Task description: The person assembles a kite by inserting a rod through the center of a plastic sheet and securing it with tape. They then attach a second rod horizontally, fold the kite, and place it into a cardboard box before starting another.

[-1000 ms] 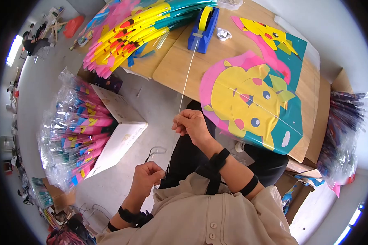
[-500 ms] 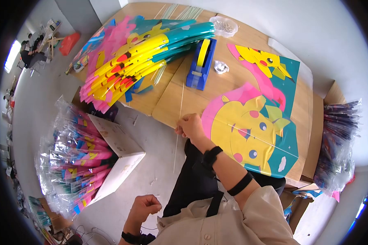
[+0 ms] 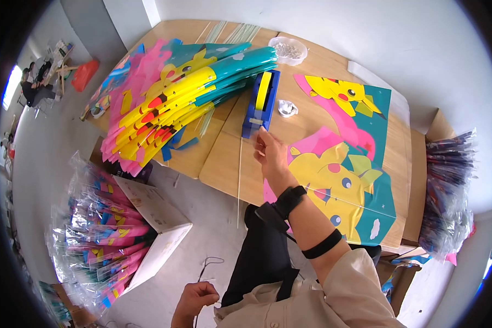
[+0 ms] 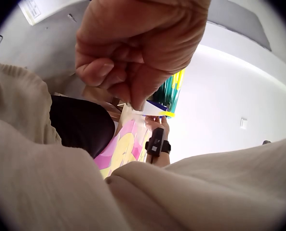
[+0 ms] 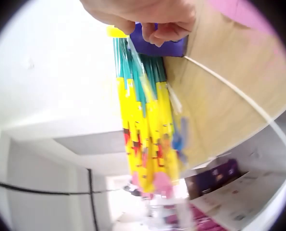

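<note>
My right hand (image 3: 272, 156) is at the front of the blue tape dispenser (image 3: 254, 117) with its yellow-cored roll. Its fingertips pinch a clear strip of tape (image 5: 138, 55), blurred in the right wrist view. Low by my lap, my left hand (image 3: 196, 299) presses thumb and forefinger together on a small whitish scrap (image 4: 129, 107); what it is I cannot tell. A thin white rod (image 3: 239, 180) runs from beside the dispenser past the table's front edge, clear of both hands. Right of my right arm lies a printed sheet (image 3: 341, 186) with a yellow cartoon character.
Folded printed sheets (image 3: 169, 109) are heaped on the table's left. Behind the dispenser stands a clear dish (image 3: 288, 50) of small pieces, with a crumpled white wad (image 3: 287, 108) beside it. Boxes of plastic-wrapped bundles (image 3: 106, 235) stand on the floor left and at right (image 3: 448, 191).
My right hand has let go of the rod and moved forward to the dispenser. The left hand has come off the rod's lower end and dropped towards my lap. The head view has shifted.
</note>
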Demonstrator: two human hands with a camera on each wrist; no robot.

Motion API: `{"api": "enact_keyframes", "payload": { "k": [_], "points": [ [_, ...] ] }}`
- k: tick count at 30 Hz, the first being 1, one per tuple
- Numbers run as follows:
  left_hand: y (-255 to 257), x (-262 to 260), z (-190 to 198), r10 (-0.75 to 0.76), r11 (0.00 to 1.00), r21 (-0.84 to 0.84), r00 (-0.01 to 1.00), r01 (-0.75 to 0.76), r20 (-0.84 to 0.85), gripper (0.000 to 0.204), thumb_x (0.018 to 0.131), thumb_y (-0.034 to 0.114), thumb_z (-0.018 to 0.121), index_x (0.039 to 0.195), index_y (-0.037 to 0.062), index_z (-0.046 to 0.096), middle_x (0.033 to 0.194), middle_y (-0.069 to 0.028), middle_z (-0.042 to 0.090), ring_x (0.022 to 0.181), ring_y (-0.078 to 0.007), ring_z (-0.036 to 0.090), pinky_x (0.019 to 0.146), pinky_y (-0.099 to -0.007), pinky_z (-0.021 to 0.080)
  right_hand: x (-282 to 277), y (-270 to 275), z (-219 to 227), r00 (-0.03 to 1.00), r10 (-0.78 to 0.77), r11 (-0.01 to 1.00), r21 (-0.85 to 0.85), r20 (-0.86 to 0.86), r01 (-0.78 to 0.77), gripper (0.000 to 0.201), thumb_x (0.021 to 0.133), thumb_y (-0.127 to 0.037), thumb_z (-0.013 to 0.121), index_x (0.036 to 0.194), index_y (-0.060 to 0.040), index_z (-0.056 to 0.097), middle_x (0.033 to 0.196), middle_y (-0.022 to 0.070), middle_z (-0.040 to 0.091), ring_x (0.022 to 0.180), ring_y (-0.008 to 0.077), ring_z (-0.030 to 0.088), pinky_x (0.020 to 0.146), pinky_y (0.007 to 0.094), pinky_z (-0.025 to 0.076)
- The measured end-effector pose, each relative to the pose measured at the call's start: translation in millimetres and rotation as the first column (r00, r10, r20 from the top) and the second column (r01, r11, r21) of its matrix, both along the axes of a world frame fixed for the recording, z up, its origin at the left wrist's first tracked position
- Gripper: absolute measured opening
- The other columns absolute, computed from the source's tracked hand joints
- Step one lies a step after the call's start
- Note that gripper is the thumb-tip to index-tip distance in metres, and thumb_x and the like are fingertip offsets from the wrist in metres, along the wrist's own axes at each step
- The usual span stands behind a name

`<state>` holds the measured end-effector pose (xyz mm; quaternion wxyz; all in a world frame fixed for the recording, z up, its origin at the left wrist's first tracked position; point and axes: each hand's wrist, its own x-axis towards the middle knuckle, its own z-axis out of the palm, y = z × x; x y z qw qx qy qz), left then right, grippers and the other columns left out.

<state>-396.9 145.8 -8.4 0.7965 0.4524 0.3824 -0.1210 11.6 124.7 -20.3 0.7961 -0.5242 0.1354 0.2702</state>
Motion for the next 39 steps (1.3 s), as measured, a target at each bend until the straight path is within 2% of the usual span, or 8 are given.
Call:
{"api": "enact_keyframes", "payload": {
  "k": [4, 12, 15, 21, 28, 31, 33, 39],
  "points": [
    [-0.8, -0.7, -4.3, -0.013, 1.000, -0.019, 0.999, 0.013, 0.048, 0.006, 0.075, -0.002, 0.069, 0.077, -0.0022, 0.063, 0.068, -0.0026, 0.061, 0.061, -0.0062, 0.053, 0.057, -0.0202, 0.042, 14.0, 7.7, -3.7, 1.000, 0.014, 0.995, 0.098, -0.018, -0.012, 0.008, 0.083, -0.010, 0.067, 0.082, -0.0041, 0.061, 0.074, 0.0013, 0.060, 0.066, 0.0104, 0.055, 0.062, 0.0266, 0.044],
    [6.5, -21.4, -26.7, -0.114, 0.987, 0.097, 0.985, 0.127, -0.130, 0.008, 0.073, -0.004, 0.069, 0.076, -0.0039, 0.062, 0.065, -0.0064, 0.060, 0.056, -0.0109, 0.052, 0.052, -0.0238, 0.041, 3.8, 2.8, -25.5, 0.999, -0.022, 0.950, 0.313, 0.045, 0.007, 0.013, 0.082, -0.009, 0.066, 0.076, 0.0010, 0.060, 0.077, 0.0081, 0.063, 0.069, 0.0144, 0.059, 0.064, 0.0294, 0.049],
    [9.5, -30.7, -39.0, -0.016, 0.995, 0.094, 0.987, 0.031, -0.158, 0.007, 0.073, -0.004, 0.068, 0.075, -0.0040, 0.061, 0.063, -0.0075, 0.059, 0.054, -0.0121, 0.052, 0.050, -0.0244, 0.041, 4.3, -2.4, -14.5, 0.994, 0.096, 0.994, 0.048, 0.053, -0.098, 0.016, 0.079, -0.009, 0.068, 0.069, 0.0013, 0.061, 0.065, 0.0074, 0.061, 0.056, 0.0159, 0.059, 0.051, 0.0266, 0.049],
    [13.3, -28.9, -40.8, 0.002, 0.996, 0.087, 0.988, 0.011, -0.152, 0.008, 0.073, -0.004, 0.068, 0.073, -0.0040, 0.059, 0.062, -0.0087, 0.058, 0.052, -0.0136, 0.051, 0.049, -0.0258, 0.041, 3.9, 4.3, -1.5, 0.993, 0.046, 0.983, -0.180, 0.107, -0.026, 0.023, 0.083, -0.017, 0.069, 0.073, 0.0016, 0.059, 0.069, 0.0117, 0.062, 0.060, 0.0201, 0.065, 0.050, 0.0299, 0.053],
    [11.5, -37.2, -50.2, 0.057, 0.998, 0.002, 0.992, -0.057, -0.113, 0.008, 0.074, -0.004, 0.067, 0.073, -0.0037, 0.059, 0.062, -0.0089, 0.058, 0.052, -0.0136, 0.051, 0.049, -0.0259, 0.041, 8.3, 15.3, 2.7, 0.991, -0.009, 0.997, -0.069, 0.133, 0.019, 0.013, 0.082, -0.011, 0.067, 0.083, -0.0007, 0.059, 0.074, 0.0085, 0.063, 0.065, 0.0186, 0.065, 0.057, 0.0307, 0.053],
    [10.9, -33.0, -45.0, 0.026, 0.999, 0.051, 0.991, -0.020, -0.132, 0.008, 0.073, -0.003, 0.068, 0.072, -0.0034, 0.060, 0.061, -0.0080, 0.058, 0.052, -0.0131, 0.051, 0.049, -0.0251, 0.040, 8.6, 20.7, -0.8, 0.998, -0.034, 0.999, -0.041, -0.060, 0.032, 0.007, 0.082, -0.006, 0.065, 0.085, -0.0035, 0.060, 0.074, 0.0046, 0.062, 0.066, 0.0152, 0.063, 0.058, 0.0309, 0.049],
    [15.0, -33.4, -43.4, -0.113, 0.973, 0.164, 0.960, 0.159, -0.258, 0.007, 0.071, -0.002, 0.068, 0.072, -0.0037, 0.061, 0.061, -0.0072, 0.057, 0.052, -0.0129, 0.051, 0.050, -0.0250, 0.040, 5.3, 22.7, -15.5, 0.958, -0.026, 0.996, -0.089, -0.287, 0.000, 0.005, 0.082, -0.004, 0.065, 0.084, -0.0061, 0.061, 0.072, 0.0014, 0.060, 0.062, 0.0118, 0.058, 0.057, 0.0317, 0.045],
    [34.4, -50.5, -48.5, 0.026, 0.940, 0.342, 0.991, 0.020, -0.129, 0.008, 0.070, 0.001, 0.064, 0.075, -0.0046, 0.063, 0.061, -0.0054, 0.058, 0.054, -0.0127, 0.052, 0.052, -0.0247, 0.041, 1.9, -51.0, -6.4, 0.998, -0.059, 0.994, 0.094, -0.016, 0.060, 0.014, 0.077, -0.002, 0.069, 0.072, -0.0098, 0.059, 0.067, -0.0017, 0.057, 0.058, 0.0093, 0.052, 0.052, 0.0252, 0.041]
  ]
}}
